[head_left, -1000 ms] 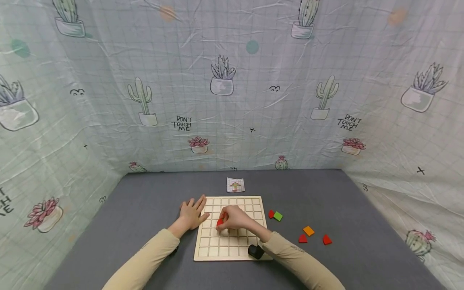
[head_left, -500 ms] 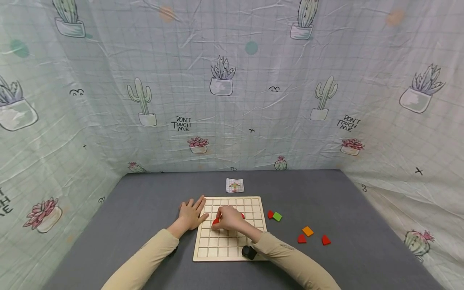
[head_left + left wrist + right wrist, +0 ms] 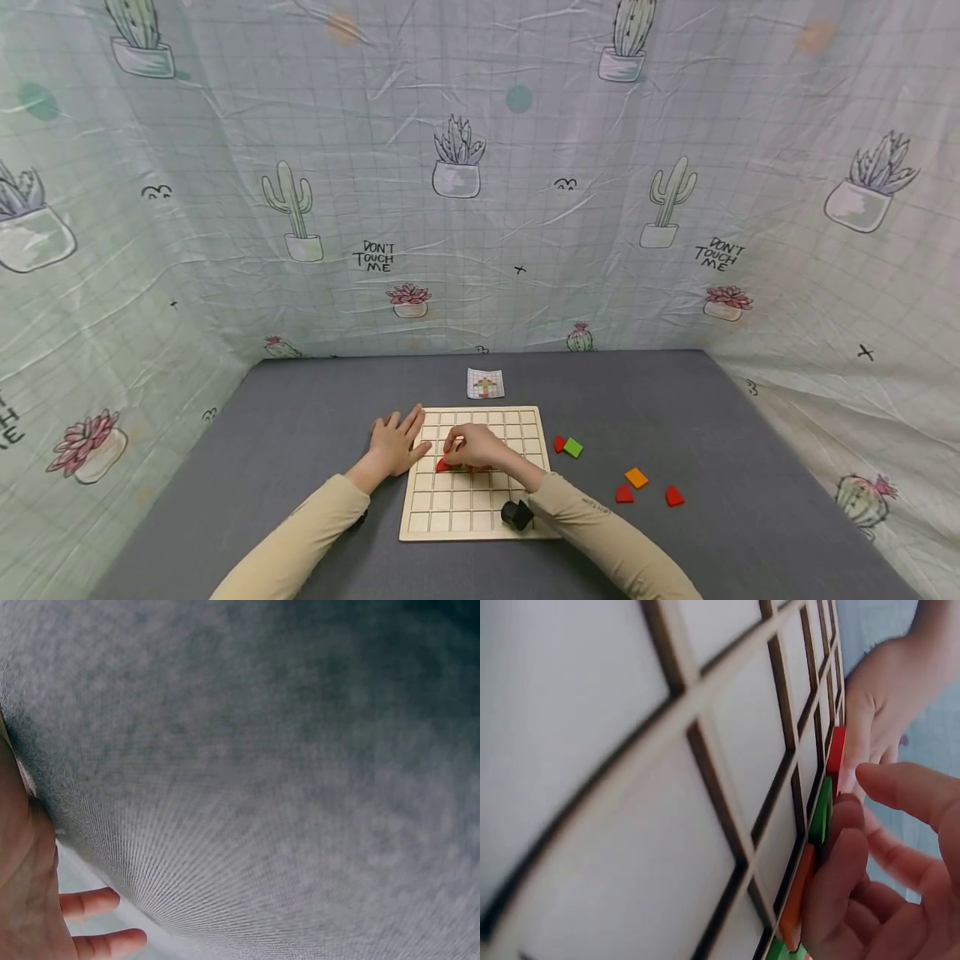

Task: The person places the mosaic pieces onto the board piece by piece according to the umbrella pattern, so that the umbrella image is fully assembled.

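Observation:
A wooden grid board (image 3: 442, 502) lies on the grey table. My left hand (image 3: 393, 443) rests at its left edge with the fingers spread; in the left wrist view only part of that hand (image 3: 34, 885) shows. Over the middle of the board is my right hand (image 3: 480, 446), just beside a red piece (image 3: 442, 466) that sits in a left-hand cell. In the right wrist view the thumb and fingers stand apart with nothing between them. A green piece (image 3: 822, 812) and an orange piece (image 3: 798, 892) line up after the red one, partly covered by the fingers.
Right of the board lie a red piece (image 3: 559, 443) touching a green square (image 3: 573, 447), an orange square (image 3: 637, 477) and red pieces (image 3: 624, 494) nearby. A pattern card (image 3: 485, 383) lies behind the board. A black device (image 3: 517, 515) hangs under the right wrist.
The red piece went left with my right hand and into a cell. The fingers have let go of it and lifted slightly. My left hand has stayed in place.

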Available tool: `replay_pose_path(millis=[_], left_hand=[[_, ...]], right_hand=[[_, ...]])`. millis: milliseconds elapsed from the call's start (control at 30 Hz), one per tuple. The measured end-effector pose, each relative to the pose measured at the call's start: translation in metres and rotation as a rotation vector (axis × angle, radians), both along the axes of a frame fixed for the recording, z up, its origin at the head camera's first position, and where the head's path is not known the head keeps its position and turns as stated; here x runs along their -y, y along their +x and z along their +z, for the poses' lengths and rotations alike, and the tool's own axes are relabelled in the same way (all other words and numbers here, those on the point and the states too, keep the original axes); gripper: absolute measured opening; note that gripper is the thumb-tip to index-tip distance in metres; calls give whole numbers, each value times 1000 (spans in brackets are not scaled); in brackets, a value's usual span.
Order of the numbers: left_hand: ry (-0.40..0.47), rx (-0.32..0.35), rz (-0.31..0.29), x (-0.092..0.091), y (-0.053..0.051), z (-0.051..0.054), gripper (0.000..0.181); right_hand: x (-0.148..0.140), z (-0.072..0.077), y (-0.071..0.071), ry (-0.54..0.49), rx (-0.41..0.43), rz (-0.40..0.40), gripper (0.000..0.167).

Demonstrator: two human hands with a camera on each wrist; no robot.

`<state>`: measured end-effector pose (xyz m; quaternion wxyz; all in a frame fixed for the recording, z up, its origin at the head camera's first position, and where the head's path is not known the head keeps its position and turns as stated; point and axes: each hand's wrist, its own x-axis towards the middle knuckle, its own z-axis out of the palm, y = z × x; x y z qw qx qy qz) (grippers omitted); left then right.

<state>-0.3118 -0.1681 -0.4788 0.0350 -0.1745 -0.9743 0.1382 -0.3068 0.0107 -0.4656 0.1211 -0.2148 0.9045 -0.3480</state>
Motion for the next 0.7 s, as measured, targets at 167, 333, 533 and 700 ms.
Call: replay_pose_path(millis=[167, 333, 533, 700], left_hand=[[13, 2, 1, 0, 1, 2, 62], [5, 3, 3, -1, 2, 4, 62], [-1, 6, 1, 0, 2, 3, 62], [-7, -5, -4, 0, 2, 2, 62]], right_hand=[[-2, 0, -3, -11, 47, 35, 7], [-2, 0, -5, -5, 62, 53, 7], [0, 0, -4, 21, 31, 63, 8], [1, -1, -4, 27, 32, 54, 8]])
